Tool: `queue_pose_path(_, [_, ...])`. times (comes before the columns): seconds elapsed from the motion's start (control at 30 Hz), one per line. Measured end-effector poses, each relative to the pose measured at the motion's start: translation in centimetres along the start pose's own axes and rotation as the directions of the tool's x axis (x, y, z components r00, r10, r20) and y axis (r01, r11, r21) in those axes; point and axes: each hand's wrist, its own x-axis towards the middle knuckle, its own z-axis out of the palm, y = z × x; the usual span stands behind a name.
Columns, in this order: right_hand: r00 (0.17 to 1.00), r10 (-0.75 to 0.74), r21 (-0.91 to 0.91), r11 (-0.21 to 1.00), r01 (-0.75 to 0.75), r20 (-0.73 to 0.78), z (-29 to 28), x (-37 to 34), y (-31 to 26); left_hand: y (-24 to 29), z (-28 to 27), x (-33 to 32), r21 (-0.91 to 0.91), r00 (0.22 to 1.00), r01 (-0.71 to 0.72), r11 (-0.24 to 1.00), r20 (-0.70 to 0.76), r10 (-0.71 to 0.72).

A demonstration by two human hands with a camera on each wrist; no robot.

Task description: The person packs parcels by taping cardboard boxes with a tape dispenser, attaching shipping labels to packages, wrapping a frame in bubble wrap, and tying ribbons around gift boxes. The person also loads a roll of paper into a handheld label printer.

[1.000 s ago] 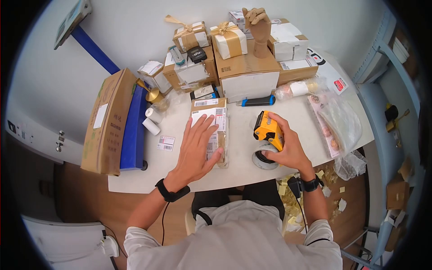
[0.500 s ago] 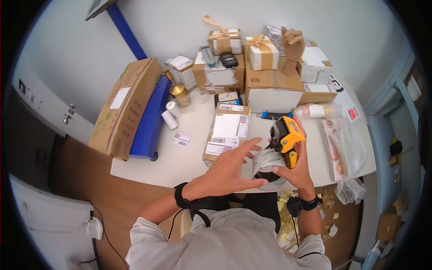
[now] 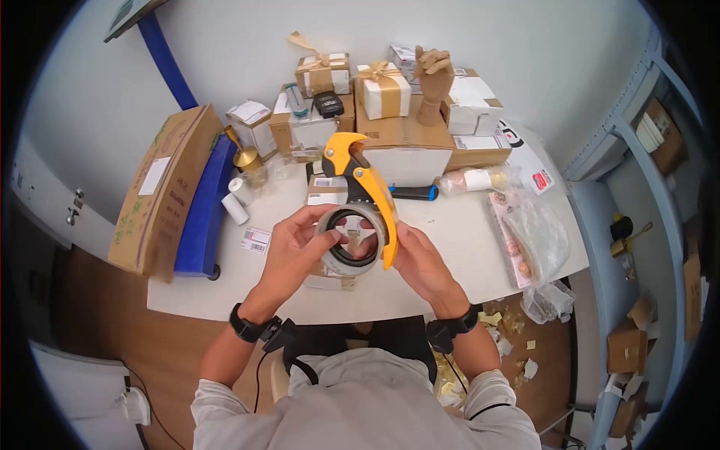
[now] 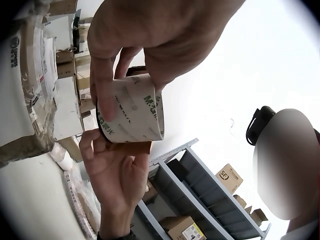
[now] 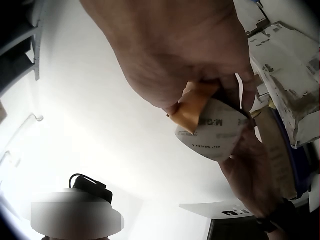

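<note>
In the head view a yellow tape dispenser [image 3: 381, 204] is held up over the table, its side toward me. A wide roll of printed clear tape [image 4: 131, 111] sits on it around a black hub. My left hand [image 3: 285, 251] grips the roll, thumb at the ring's opening and fingers around the outside. On the other side my right hand [image 3: 426, 264] holds the dispenser by its yellow frame. Behind and below it lies a labelled cardboard parcel [image 3: 330, 283], mostly hidden by the dispenser and hands.
A blue-handled cutter [image 3: 415, 193] lies behind the dispenser. Stacked boxes [image 3: 409, 166] and a wooden hand model [image 3: 433, 86] stand at the back. On the left are white rolls [image 3: 235, 208] and a loose label [image 3: 255, 240]; on the right, a plastic bag [image 3: 536, 236].
My left hand has left the parcel and taken hold of the tape roll. The right hand has raised the dispenser off the table and brought it left, turned, in front of the parcel.
</note>
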Motion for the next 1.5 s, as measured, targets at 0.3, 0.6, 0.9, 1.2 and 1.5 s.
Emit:
queue_pose_path(0.3, [0.95, -0.274, -0.497, 0.851, 0.168, -0.148, 3.1, 1.6, -1.1, 2.4, -0.1, -1.0, 0.118, 0.977, -0.034, 0.992, -0.206, 0.058])
queue_pose_path(0.6, [0.815, -0.552, -0.911, 0.221, 0.349, 0.179, 5.3, 4.9, -3.0, 4.8, -4.3, -1.2, 0.319, 0.846, -0.287, 0.903, -0.358, 0.395])
queue_pose_path(0.9, [0.904, -0.346, -0.908, 0.408, -0.096, -0.251, -5.6, 0.4, 2.8, 13.2, -19.8, -5.9, 0.909, 0.685, 0.407, -0.093, -0.236, 0.689])
queue_pose_path(1.2, [0.922, -0.377, -0.931, 0.299, 0.211, 0.087, 1.1, -0.1, 3.5, 8.7, -32.6, -8.4, 0.736, 0.73, 0.604, -0.306, -0.357, 0.583])
queue_pose_path(1.5, [0.956, -0.162, -0.92, 0.272, 0.281, 0.244, -5.2, -1.3, 0.5, 8.7, -33.6, -8.8, 0.614, 0.663, 0.728, -0.304, -0.52, 0.538])
